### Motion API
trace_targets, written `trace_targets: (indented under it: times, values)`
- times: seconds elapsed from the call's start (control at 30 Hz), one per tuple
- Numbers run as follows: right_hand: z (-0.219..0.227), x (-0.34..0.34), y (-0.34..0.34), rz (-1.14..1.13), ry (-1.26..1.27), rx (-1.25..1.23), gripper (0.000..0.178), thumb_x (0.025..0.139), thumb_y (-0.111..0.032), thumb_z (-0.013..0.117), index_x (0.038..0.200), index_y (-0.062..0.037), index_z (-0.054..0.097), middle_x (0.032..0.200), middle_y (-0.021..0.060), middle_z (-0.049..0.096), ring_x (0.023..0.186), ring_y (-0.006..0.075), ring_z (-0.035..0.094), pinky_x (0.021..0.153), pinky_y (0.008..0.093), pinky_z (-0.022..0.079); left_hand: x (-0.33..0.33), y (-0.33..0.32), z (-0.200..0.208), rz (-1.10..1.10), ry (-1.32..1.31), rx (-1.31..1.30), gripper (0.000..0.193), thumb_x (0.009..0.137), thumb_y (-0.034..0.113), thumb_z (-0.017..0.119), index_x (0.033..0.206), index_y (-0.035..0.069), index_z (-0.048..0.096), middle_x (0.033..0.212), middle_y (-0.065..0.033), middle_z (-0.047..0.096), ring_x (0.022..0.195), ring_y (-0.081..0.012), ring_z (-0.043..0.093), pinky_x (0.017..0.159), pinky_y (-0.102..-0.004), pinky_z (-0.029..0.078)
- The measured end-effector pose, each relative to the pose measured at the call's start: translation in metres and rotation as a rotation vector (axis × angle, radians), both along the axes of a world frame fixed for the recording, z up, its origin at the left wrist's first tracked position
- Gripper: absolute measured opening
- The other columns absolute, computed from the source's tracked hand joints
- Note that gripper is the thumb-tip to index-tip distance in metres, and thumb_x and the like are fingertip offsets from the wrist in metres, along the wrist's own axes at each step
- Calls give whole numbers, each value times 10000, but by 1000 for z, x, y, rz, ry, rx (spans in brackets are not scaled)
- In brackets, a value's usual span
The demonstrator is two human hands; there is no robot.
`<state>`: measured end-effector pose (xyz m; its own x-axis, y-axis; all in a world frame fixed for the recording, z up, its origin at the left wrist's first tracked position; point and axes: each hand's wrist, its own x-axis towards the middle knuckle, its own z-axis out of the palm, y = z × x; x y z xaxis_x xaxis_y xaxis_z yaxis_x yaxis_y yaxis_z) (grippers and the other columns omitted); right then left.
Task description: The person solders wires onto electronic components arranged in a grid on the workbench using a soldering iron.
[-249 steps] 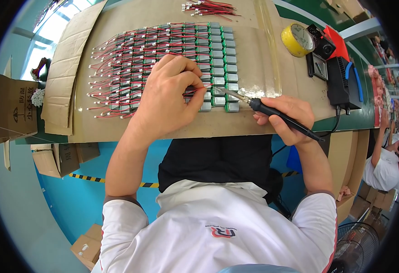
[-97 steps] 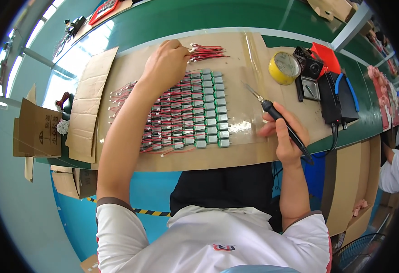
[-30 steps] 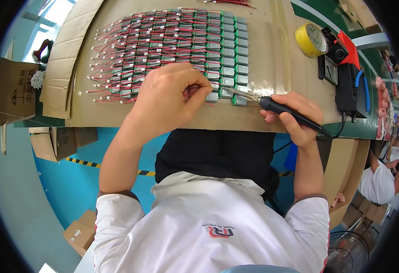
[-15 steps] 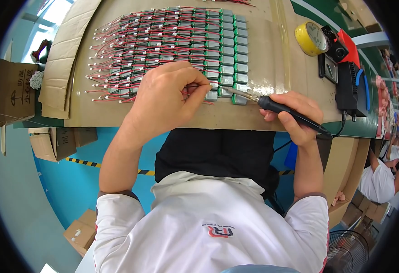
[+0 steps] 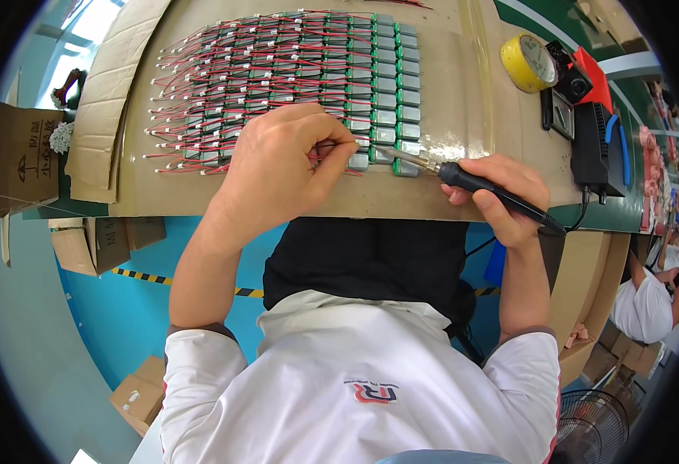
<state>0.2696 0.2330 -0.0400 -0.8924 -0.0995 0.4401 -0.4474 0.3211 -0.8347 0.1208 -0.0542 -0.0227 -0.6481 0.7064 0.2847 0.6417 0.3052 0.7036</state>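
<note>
Rows of small grey battery cells (image 5: 386,101) with green circuit boards lie on the table, their red and black wires (image 5: 258,66) ending in white plugs toward the left. My left hand (image 5: 289,158) is over the near rows, thumb and forefinger pinched on what looks like a thin wire; the fingers hide most of it. A soldering iron (image 5: 475,182) with a black handle rests in the grip of my right hand (image 5: 506,193). Its metal tip points left, close to my left fingertips and over the nearest cells. Whether the tip touches a board I cannot tell.
To the right stand a yellow tape roll (image 5: 528,63), a black soldering station (image 5: 598,151) and blue-handled pliers (image 5: 622,147). A cardboard flap (image 5: 115,93) borders the left side of the brown-covered table (image 5: 463,93). A person in white (image 5: 639,308) is at far right.
</note>
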Motion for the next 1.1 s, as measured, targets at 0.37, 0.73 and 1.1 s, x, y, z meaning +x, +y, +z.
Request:
trace_targets:
  times: [0.37, 0.73, 1.1]
  values:
    - [-2, 2, 1, -18, 7, -4, 317, 967, -69, 737, 1226, 112, 739, 941, 198, 795, 785, 244, 790, 737, 327, 627, 0, 1, 1, -2, -5, 3, 49, 883, 21, 807, 901, -5, 770, 789, -75, 693, 651, -173, 630, 601, -297, 502]
    - [-1, 3, 0, -25, -1, -23, 316, 967, -62, 734, 1228, 117, 736, 942, 204, 794, 786, 244, 791, 740, 325, 631, 0, 2, -1, -7, 12, -4, 41, 879, 18, 806, 893, 4, 770, 782, -71, 694, 653, -178, 626, 599, -302, 497]
    - [0, 3, 0, -21, -14, -26, 312, 962, -49, 731, 1222, 124, 735, 934, 201, 792, 774, 240, 788, 728, 321, 628, 0, 1, 2, -9, -3, -20, 42, 884, 17, 802, 905, -3, 771, 794, -77, 691, 660, -183, 628, 607, -305, 500]
